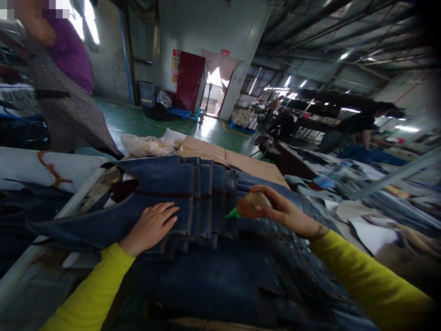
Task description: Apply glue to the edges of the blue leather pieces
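Dark blue leather-like pieces [165,177] with grey edges lie fanned out in an overlapping row before me. My left hand [153,225] rests flat on the front piece, fingers stretched out. In my right hand [277,207] is a squeeze bottle [255,205] of brownish colour, tipped so its green nozzle [234,213] points left and down at the overlapping edges. Whether the nozzle touches a piece, I cannot tell. A dark brown stripe crosses several of the pieces. More of the fanned stack [289,230] runs on beneath my right forearm, its edges looking shiny.
Behind the pieces lies flattened cardboard [206,151] with a crumpled plastic bag [148,145]. To the right stands a clear plastic bottle [330,177] with a blue label. A person in purple [70,50] is at the left; a red door [189,80] stands farther back.
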A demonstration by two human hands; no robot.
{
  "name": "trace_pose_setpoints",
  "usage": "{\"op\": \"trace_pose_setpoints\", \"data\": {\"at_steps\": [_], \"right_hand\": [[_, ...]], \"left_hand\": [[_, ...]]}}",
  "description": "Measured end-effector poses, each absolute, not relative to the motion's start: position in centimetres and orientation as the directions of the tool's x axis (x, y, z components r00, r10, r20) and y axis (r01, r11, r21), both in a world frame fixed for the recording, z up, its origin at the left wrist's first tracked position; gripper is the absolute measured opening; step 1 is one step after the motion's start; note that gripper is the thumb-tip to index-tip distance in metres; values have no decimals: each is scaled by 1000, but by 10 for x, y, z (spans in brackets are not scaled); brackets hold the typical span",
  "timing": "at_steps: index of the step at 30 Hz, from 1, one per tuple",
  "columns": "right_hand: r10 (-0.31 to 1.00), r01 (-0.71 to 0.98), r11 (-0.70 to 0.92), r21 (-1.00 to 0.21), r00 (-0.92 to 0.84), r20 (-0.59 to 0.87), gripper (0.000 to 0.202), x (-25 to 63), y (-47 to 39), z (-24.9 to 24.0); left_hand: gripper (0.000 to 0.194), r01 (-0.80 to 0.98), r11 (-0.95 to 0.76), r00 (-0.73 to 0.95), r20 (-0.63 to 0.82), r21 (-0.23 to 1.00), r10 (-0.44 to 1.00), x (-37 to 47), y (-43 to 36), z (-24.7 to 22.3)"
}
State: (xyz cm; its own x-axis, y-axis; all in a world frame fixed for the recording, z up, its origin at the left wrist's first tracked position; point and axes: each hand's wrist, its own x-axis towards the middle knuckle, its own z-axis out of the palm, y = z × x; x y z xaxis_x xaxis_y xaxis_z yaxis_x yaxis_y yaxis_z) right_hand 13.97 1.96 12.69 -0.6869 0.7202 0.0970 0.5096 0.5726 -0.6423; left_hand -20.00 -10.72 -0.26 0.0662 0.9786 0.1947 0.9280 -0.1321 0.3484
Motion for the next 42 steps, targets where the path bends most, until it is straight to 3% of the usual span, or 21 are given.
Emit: {"op": "trace_pose_setpoints", "data": {"at_steps": [23, 32, 42], "right_hand": [[689, 503, 571, -649, -724, 45, 43, 147, -1, 123], [650, 428, 636, -642, -745, 148, 43, 143, -3, 118], [554, 411, 802, -433, -782, 284, 40, 132, 10, 122]], "left_hand": [[42, 920, -152, 76, 217, 361, 973, -202, -106, -6], [42, 920, -139, 64, 209, 366, 976, -201, -106, -6], [44, 918, -140, 66, 205, 370, 977, -200, -107, -4]]}}
